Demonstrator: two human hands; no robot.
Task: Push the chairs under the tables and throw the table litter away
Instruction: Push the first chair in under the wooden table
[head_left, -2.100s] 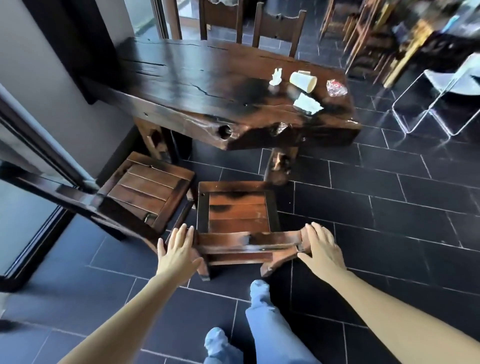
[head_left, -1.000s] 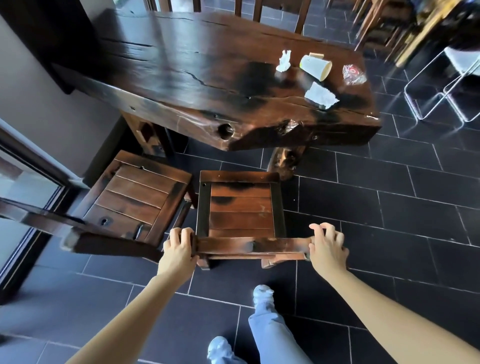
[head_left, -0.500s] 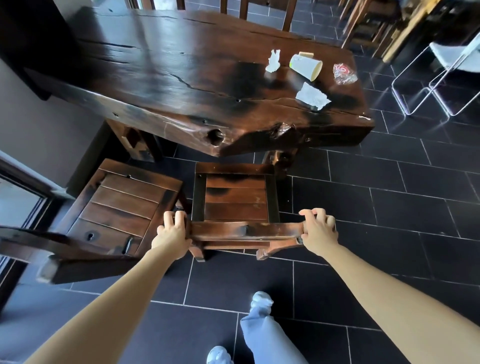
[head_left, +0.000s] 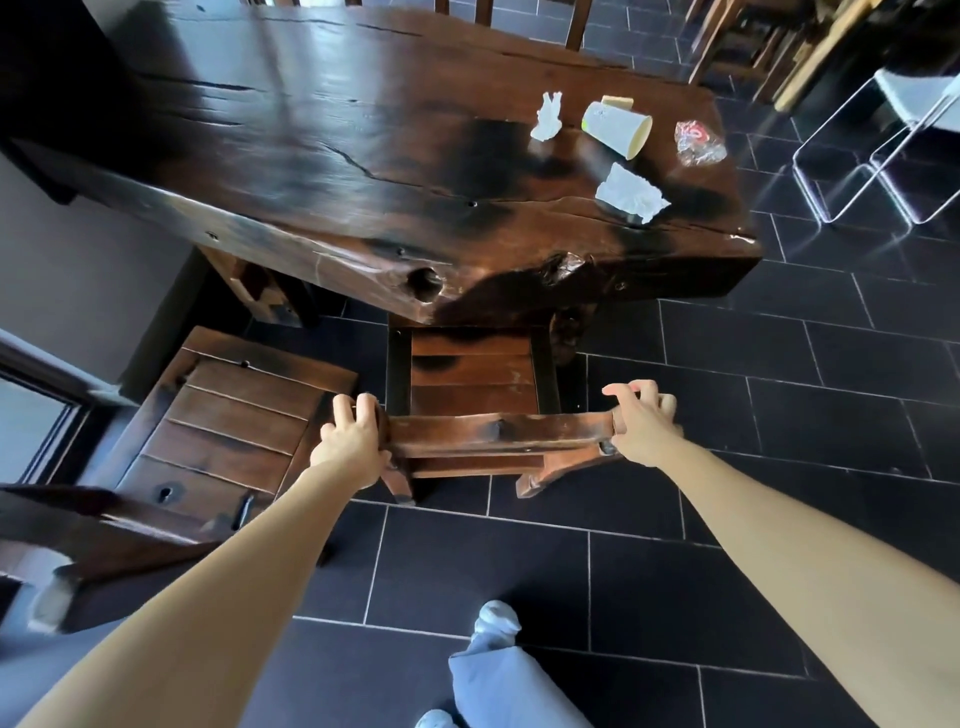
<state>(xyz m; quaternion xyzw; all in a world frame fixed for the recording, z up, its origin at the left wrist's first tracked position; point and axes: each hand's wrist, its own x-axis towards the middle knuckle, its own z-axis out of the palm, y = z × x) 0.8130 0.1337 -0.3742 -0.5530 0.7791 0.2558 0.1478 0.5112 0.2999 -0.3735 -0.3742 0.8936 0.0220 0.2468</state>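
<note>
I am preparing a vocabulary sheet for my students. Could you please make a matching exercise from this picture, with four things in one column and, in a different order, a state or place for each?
Things
1. paper cup
2. middle chair
3. left chair
4. clear wrapper

States
A. gripped at the backrest by the left hand and right hand
B. lying on its side on the table
C. crumpled, with red print, nearest the table's right end
D. seat wholly out from under the table

Pairs: 1-B; 2-A; 3-D; 4-C
</note>
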